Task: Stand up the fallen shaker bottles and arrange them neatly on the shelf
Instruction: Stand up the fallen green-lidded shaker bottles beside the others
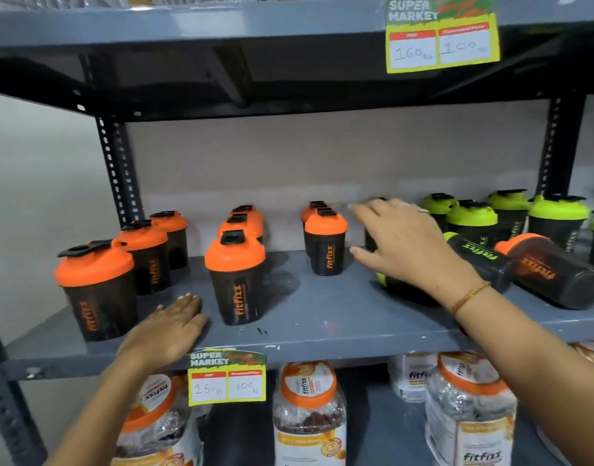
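Black shaker bottles with orange lids stand in three short rows on the grey shelf (322, 317), the front ones at left (95, 290), middle (236, 280) and centre (326, 247). Several green-lidded shakers (472, 220) stand at the back right. Two bottles lie on their sides at the right: an orange-lidded one (551, 270) and a green-lidded one (480, 260). My left hand (169, 326) rests flat on the shelf between two front bottles. My right hand (401, 245) reaches in with fingers spread, hovering over another fallen bottle that is mostly hidden beneath it.
A price tag (226, 376) hangs on the shelf's front edge. Below stand jars with orange lids (309, 415) and white bags (470, 425). A second price tag (442, 35) hangs from the shelf above. Perforated uprights (119, 166) frame the bay.
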### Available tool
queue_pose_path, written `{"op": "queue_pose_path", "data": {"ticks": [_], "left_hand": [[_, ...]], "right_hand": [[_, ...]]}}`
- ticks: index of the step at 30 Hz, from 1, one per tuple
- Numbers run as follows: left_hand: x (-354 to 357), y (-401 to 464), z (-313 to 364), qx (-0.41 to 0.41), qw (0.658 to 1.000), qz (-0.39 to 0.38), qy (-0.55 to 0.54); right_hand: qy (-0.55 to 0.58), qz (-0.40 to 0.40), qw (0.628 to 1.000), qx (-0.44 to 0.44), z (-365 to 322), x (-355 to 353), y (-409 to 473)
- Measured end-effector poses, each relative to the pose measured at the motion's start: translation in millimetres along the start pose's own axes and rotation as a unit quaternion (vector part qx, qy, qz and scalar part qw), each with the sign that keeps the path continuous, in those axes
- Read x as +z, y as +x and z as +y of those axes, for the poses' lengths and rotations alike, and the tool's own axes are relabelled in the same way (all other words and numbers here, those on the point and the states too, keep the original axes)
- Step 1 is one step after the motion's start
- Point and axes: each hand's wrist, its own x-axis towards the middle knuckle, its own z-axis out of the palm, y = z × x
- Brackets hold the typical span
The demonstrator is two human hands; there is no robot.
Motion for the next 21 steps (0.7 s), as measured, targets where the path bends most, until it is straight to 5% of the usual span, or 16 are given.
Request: {"op": "queue_pose_path", "data": {"ticks": [3, 7, 15, 21], "left_hand": [[-1.2, -1.1, 1.9, -0.002, 1.000, -0.003, -0.004], [-1.9, -2.4, 3.7, -0.006, 1.000, -0.005, -0.007], [-2.3, -2.2, 4.0, -0.014, 1.000, -0.012, -0.004], [-2.8, -2.2, 2.8, -0.012, 1.000, -0.015, -0.001]], "right_hand": [[-0.037, -0.138, 0.985, 0.096, 26.3, 26.5, -18.6], [-0.011, -0.169, 0.975, 0.145, 39.7, 52.1, -33.2], [0.041, -0.121, 0.982, 0.141, 41.5, 59.2, -35.0], [0.298, 0.035, 0.929, 0.215, 36.9, 51.0, -35.7]]}}
